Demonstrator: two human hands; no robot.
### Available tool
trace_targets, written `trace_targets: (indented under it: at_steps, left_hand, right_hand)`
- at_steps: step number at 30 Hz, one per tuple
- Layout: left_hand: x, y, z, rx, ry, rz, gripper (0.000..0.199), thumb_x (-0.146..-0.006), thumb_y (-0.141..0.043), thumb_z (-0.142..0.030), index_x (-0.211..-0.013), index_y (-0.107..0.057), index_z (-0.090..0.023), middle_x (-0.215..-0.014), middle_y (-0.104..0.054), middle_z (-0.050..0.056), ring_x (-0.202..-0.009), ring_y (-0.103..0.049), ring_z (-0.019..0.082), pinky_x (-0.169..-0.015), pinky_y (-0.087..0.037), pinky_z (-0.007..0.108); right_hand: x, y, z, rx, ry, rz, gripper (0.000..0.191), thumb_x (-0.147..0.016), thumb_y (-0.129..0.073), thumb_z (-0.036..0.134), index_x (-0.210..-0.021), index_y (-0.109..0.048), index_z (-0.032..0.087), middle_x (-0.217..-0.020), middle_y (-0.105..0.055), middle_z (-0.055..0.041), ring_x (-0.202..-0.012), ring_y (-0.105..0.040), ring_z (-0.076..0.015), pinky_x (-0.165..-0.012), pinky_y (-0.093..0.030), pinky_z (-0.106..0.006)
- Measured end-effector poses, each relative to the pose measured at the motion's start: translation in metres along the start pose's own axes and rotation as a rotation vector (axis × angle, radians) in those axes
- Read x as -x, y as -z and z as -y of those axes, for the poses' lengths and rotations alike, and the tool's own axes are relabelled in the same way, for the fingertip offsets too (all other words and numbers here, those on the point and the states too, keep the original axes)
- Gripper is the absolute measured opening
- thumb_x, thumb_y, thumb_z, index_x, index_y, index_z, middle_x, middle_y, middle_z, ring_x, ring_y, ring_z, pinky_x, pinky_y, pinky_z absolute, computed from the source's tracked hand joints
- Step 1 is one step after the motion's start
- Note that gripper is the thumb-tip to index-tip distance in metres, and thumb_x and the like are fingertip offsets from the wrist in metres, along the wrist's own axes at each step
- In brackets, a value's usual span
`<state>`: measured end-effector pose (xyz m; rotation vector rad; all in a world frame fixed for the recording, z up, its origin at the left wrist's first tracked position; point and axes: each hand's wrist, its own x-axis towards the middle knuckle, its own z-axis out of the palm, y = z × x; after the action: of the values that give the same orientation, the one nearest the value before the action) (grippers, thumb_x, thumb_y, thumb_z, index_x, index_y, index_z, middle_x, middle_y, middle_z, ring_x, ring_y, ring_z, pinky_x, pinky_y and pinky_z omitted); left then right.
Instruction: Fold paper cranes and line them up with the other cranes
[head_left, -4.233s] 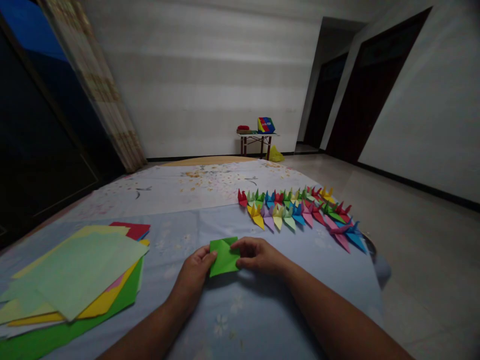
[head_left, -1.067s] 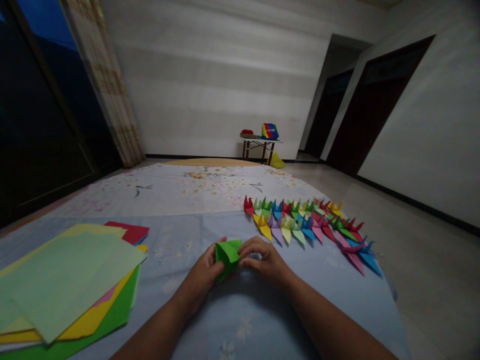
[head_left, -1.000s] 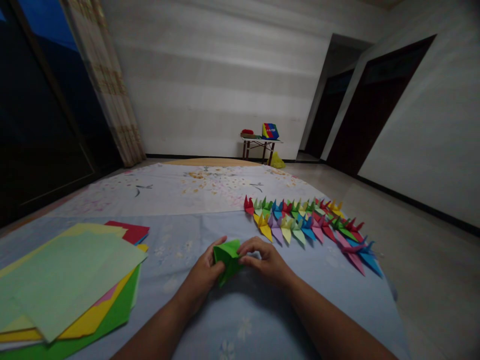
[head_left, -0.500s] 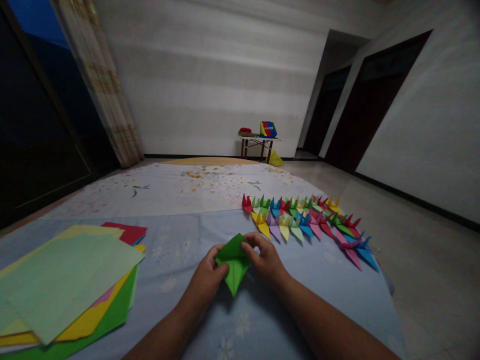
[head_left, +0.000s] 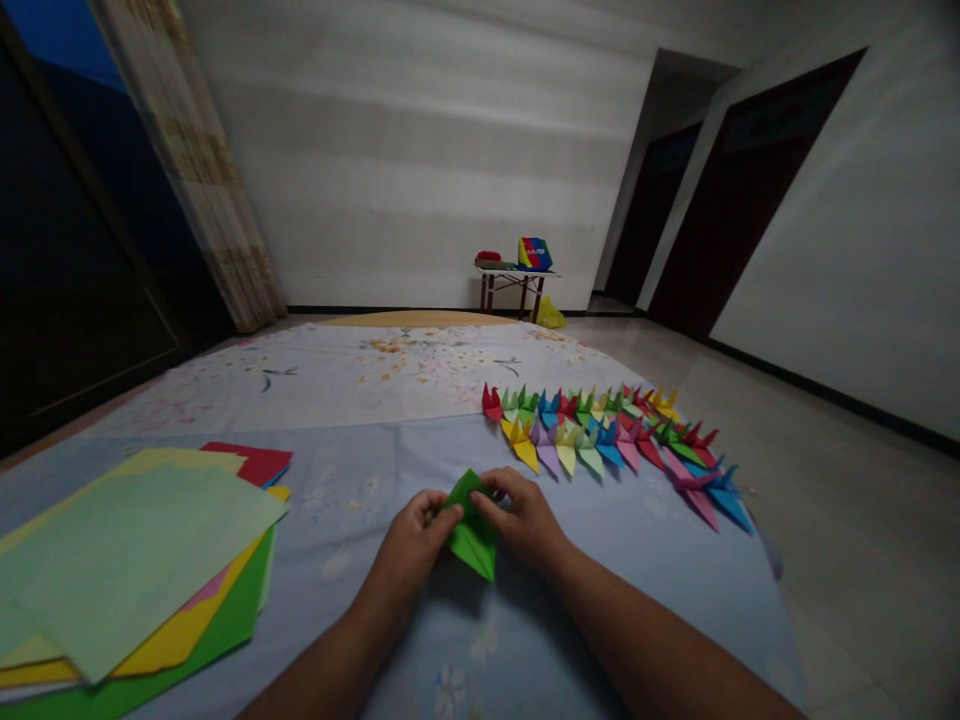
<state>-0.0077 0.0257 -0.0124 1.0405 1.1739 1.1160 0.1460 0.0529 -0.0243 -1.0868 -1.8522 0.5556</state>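
Though it was square earlier, the paper (head_left: 474, 545) our left hand (head_left: 414, 542) and right hand (head_left: 528, 516) pinch is now diamond-shaped.

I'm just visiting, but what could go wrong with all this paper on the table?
The green paper is pinched by the left hand and the right hand; if either slips, a crease might come out crooked.
The blue paper bird sits near the edge of the table, so a bump could knock it off.
The loose sheets lie unevenly stacked and might slide if brushed.
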Motion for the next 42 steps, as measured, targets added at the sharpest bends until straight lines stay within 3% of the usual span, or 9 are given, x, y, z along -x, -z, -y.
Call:
trace_targets:
  at_steps: [7, 12, 16, 21, 25, 32, 37, 42]
  left_hand:
    - [-0.007, 0.007, 0.008, -0.028, -0.081, -0.085, 0.032, -0.060, -0.069, -0.035, -0.084, -0.061, -0.016, -0.071, -0.067, 0.002, -0.065, -0.063, 0.019, -0.059, -0.047, 0.027]
    - [-0.008, 0.012, 0.000, -0.031, -0.086, -0.152, 0.034, -0.057, -0.071, -0.036, -0.084, -0.065, -0.016, -0.071, -0.069, 0.002, -0.063, -0.062, 0.018, -0.058, -0.046, 0.026]
    - [-0.009, 0.013, -0.002, -0.087, -0.079, -0.214, 0.036, -0.057, -0.072, -0.037, -0.086, -0.066, -0.015, -0.070, -0.069, 0.003, -0.061, -0.062, 0.019, -0.056, -0.045, 0.026]
    - [-0.007, 0.011, -0.003, -0.068, -0.067, -0.164, 0.039, -0.055, -0.074, -0.031, -0.089, -0.064, -0.015, -0.071, -0.069, 0.003, -0.060, -0.062, 0.018, -0.057, -0.046, 0.026]
    - [-0.005, 0.011, -0.005, -0.104, -0.091, -0.150, 0.038, -0.056, -0.075, -0.031, -0.088, -0.064, -0.015, -0.073, -0.069, 0.003, -0.065, -0.063, 0.019, -0.059, -0.047, 0.026]
    - [-0.003, 0.010, -0.006, -0.227, -0.150, -0.165, 0.035, -0.058, -0.071, -0.027, -0.090, -0.062, -0.016, -0.078, -0.069, 0.003, -0.071, -0.064, 0.021, -0.061, -0.048, 0.027]
    - [-0.001, 0.010, -0.007, -0.272, -0.182, -0.093, 0.030, -0.061, -0.068, -0.026, -0.089, -0.062, -0.016, -0.077, -0.069, 0.002, -0.070, -0.064, 0.019, -0.062, -0.048, 0.026]
    - [-0.006, 0.015, -0.006, -0.240, -0.122, -0.168, 0.036, -0.061, -0.070, -0.030, -0.092, -0.062, -0.014, -0.073, -0.069, 0.003, -0.065, -0.063, 0.019, -0.057, -0.046, 0.026]
  right_hand:
    - [0.001, -0.002, 0.002, -0.138, -0.088, 0.052, 0.022, -0.076, -0.058, 0.025, -0.097, -0.060, 0.018, -0.076, -0.063, -0.0012, -0.065, -0.055, -0.0115, -0.058, -0.043, -0.022]
    - [0.000, -0.002, 0.002, -0.220, -0.131, 0.096, 0.016, -0.079, -0.055, 0.029, -0.086, -0.062, 0.017, -0.070, -0.061, 0.0000, -0.061, -0.054, -0.0105, -0.057, -0.042, -0.021]
    - [-0.001, 0.002, 0.005, -0.261, -0.110, 0.137, 0.018, -0.081, -0.052, 0.029, -0.084, -0.064, 0.017, -0.074, -0.062, -0.0014, -0.068, -0.056, -0.0124, -0.064, -0.044, -0.024]
    - [-0.001, 0.006, 0.008, -0.310, -0.102, 0.130, 0.019, -0.082, -0.050, 0.029, -0.083, -0.065, 0.017, -0.076, -0.062, -0.0019, -0.074, -0.057, -0.0137, -0.069, -0.045, -0.026]
    - [0.000, 0.003, 0.007, -0.349, -0.159, 0.160, 0.018, -0.079, -0.055, 0.032, -0.085, -0.063, 0.017, -0.075, -0.062, -0.0016, -0.067, -0.055, -0.0124, -0.062, -0.044, -0.024]
    - [0.001, -0.005, 0.003, -0.222, -0.207, 0.149, 0.012, -0.074, -0.058, 0.026, -0.072, -0.061, 0.014, -0.058, -0.051, 0.0031, -0.053, -0.044, -0.0079, -0.051, -0.034, -0.019]
    - [0.000, 0.001, 0.006, -0.436, -0.235, 0.226, 0.023, -0.077, -0.057, 0.035, -0.078, -0.062, 0.013, -0.063, -0.055, 0.0017, -0.057, -0.048, -0.0087, -0.055, -0.038, -0.021]
    - [-0.004, 0.008, 0.006, -0.634, -0.255, 0.241, 0.036, -0.079, -0.053, 0.047, -0.088, -0.065, 0.015, -0.071, -0.061, -0.0019, -0.064, -0.054, -0.0109, -0.062, -0.042, -0.024]
